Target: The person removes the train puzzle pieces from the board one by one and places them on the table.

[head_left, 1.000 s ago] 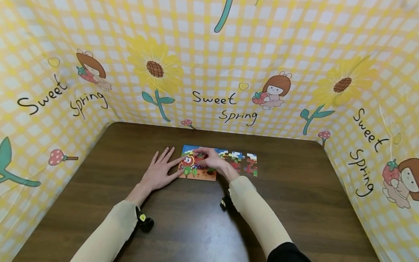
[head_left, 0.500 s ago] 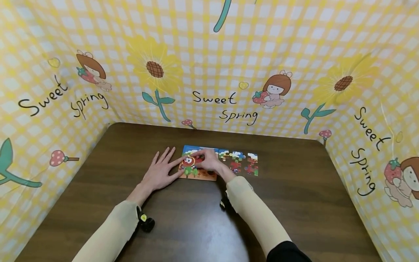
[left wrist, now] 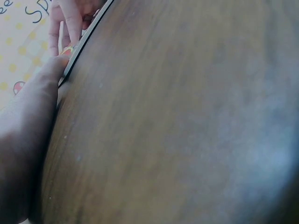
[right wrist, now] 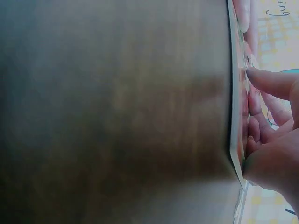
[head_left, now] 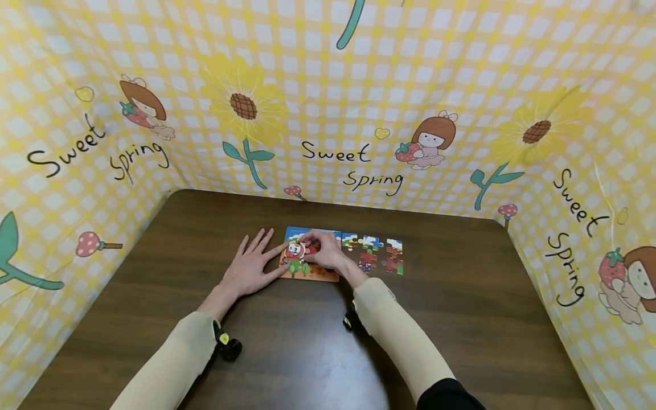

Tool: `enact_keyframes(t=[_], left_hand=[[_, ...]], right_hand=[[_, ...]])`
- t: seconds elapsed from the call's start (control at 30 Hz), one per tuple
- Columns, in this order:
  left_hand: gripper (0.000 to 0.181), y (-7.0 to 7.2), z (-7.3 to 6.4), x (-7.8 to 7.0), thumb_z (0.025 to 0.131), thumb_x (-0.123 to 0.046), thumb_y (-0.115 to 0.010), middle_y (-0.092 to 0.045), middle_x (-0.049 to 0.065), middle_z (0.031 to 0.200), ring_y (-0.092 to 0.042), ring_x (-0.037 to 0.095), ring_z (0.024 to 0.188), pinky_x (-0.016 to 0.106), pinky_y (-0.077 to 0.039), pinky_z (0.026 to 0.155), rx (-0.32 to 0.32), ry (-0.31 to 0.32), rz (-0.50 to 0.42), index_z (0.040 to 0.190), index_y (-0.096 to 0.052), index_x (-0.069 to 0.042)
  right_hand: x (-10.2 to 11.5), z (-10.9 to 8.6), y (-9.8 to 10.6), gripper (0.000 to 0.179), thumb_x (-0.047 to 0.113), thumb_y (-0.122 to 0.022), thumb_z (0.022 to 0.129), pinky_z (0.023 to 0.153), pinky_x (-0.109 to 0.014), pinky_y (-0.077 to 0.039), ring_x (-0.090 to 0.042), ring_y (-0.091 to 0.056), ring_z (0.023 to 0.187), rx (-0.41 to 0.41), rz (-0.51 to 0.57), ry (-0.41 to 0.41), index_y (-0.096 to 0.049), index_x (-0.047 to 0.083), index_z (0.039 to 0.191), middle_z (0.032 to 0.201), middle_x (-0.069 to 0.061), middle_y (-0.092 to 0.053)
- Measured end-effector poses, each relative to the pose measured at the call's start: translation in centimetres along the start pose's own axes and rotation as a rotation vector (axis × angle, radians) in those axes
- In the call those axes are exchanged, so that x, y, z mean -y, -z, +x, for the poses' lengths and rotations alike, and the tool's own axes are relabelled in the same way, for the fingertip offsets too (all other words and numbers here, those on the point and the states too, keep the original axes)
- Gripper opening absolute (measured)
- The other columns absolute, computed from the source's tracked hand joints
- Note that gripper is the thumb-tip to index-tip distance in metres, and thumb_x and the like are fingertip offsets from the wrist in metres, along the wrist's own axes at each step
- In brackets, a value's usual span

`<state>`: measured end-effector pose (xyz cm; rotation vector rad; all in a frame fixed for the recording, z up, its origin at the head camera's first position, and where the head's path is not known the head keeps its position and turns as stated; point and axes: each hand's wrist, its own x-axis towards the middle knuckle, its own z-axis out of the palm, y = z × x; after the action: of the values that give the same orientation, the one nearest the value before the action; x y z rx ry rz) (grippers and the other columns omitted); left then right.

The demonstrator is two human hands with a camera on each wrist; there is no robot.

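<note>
A colourful jigsaw puzzle (head_left: pixel 323 278) lies in a flat board on the brown table, with a red cartoon figure on it. My left hand (head_left: pixel 247 272) rests flat at its left side, fingers spread, with thumb and forefinger touching the board's left part. Over the board, my right hand (head_left: pixel 327 250) pinches a puzzle piece (head_left: pixel 295 249) with the figure's face between thumb and forefinger; the piece looks slightly tilted. The right wrist view shows the thumb (right wrist: pixel 273 83) low against the board's surface (right wrist: pixel 239 100). Part of the picture is hidden under the right hand.
Right of the board lie several loose puzzle pieces: one touching its edge (head_left: pixel 350 240), joined ones (head_left: pixel 370 244) beyond, and a column (head_left: pixel 394 256) at the far right. A yellow checked cloth (head_left: pixel 328 102) surrounds the table (head_left: pixel 307 341) at the back and sides.
My right hand has shifted slightly and its fingers have closed in on the face piece, which now looks tilted. The left hand has stayed in place.
</note>
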<state>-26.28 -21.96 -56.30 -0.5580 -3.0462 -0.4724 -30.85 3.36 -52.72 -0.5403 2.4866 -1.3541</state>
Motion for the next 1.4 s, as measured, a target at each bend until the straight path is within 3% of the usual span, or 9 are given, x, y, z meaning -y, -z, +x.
enact_keyframes(t=[0.1,0.17,0.33,0.5,0.67,0.87,1.0,1.13,1.4], left_hand=[[0.072,0.0,-0.1,0.1,0.106,-0.072,-0.054,-0.017,0.012,0.186,-0.010,0.037,0.175,0.070,-0.001,0.138,-0.002,0.000,-0.003,0.167,-0.050,-0.034],[0.072,0.0,-0.1,0.1,0.106,-0.072,-0.054,-0.017,0.012,0.186,-0.010,0.037,0.175,0.069,-0.001,0.138,-0.004,0.001,-0.006,0.166,-0.052,-0.033],[0.072,0.0,-0.1,0.2,0.105,-0.073,-0.054,-0.017,0.012,0.186,-0.010,0.037,0.175,0.069,-0.001,0.138,-0.010,0.003,-0.012,0.165,-0.054,-0.032],[0.073,0.0,-0.1,0.2,0.105,-0.072,-0.054,-0.018,0.012,0.186,-0.010,0.037,0.175,0.069,-0.001,0.139,-0.006,0.006,-0.013,0.165,-0.054,-0.031],[0.072,0.1,-0.1,0.1,0.105,-0.072,-0.054,-0.017,0.012,0.186,-0.010,0.037,0.175,0.069,-0.001,0.139,-0.013,0.006,-0.017,0.165,-0.054,-0.031],[0.069,0.0,-0.1,0.1,0.106,-0.073,-0.053,-0.017,0.013,0.186,-0.011,0.038,0.175,0.069,-0.002,0.138,-0.009,-0.002,-0.019,0.167,-0.048,-0.041],[0.068,0.1,-0.1,0.0,0.106,-0.072,-0.054,-0.018,0.013,0.186,-0.011,0.038,0.174,0.070,-0.003,0.138,-0.015,-0.004,-0.022,0.167,-0.048,-0.043],[0.068,0.1,-0.1,-0.1,0.106,-0.072,-0.054,-0.017,0.013,0.186,-0.011,0.038,0.175,0.070,-0.002,0.138,-0.017,-0.005,-0.025,0.167,-0.047,-0.043],[0.068,0.1,-0.3,-0.1,0.106,-0.073,-0.053,-0.017,0.012,0.186,-0.010,0.038,0.175,0.070,-0.001,0.138,-0.017,-0.001,-0.026,0.167,-0.047,-0.043]], right_hand=[[-0.2,0.1,-0.3,0.038,0.005,-0.083,0.097,0.086,-0.028,-0.054,-0.027,-0.070,0.105,-0.006,-0.003,0.036,-0.076,0.007,0.134,0.121,-0.017,-0.075],[-0.3,0.1,-0.4,0.039,0.004,-0.082,0.098,0.083,-0.025,-0.056,-0.026,-0.072,0.103,-0.010,0.008,0.048,-0.076,0.007,0.136,0.121,-0.017,-0.076],[-0.5,0.1,-0.8,0.039,0.005,-0.080,0.100,0.092,-0.033,-0.062,-0.029,-0.075,0.109,-0.015,0.034,0.065,-0.076,0.007,0.139,0.121,-0.017,-0.079],[-0.5,0.0,-0.9,0.037,0.011,-0.079,0.102,0.095,-0.034,-0.060,-0.027,-0.074,0.110,-0.024,0.010,0.064,-0.077,0.012,0.139,0.120,-0.014,-0.080],[-0.4,-0.1,-0.6,0.031,0.013,-0.076,0.105,0.081,-0.027,-0.058,-0.023,-0.075,0.097,-0.077,0.075,0.047,-0.078,0.011,0.136,0.112,-0.016,-0.080],[-0.9,-0.1,0.1,0.028,0.008,-0.071,0.108,0.065,-0.024,-0.053,-0.017,-0.071,0.081,-0.148,0.057,0.060,-0.078,0.007,0.135,0.106,-0.017,-0.077],[-0.9,-0.2,0.7,0.032,0.006,-0.071,0.107,0.069,-0.025,-0.058,-0.020,-0.074,0.085,-0.130,0.058,0.062,-0.075,0.005,0.138,0.108,-0.018,-0.075],[-0.8,-0.2,1.5,0.033,0.002,-0.075,0.103,0.073,-0.026,-0.060,-0.022,-0.076,0.090,-0.099,0.131,0.017,-0.076,0.002,0.136,0.108,-0.018,-0.074],[-1.0,-0.4,2.6,0.043,-0.002,-0.081,0.097,0.074,-0.023,-0.061,-0.006,-0.072,0.084,-0.059,0.265,-0.074,-0.074,0.000,0.139,0.113,-0.018,-0.076]])
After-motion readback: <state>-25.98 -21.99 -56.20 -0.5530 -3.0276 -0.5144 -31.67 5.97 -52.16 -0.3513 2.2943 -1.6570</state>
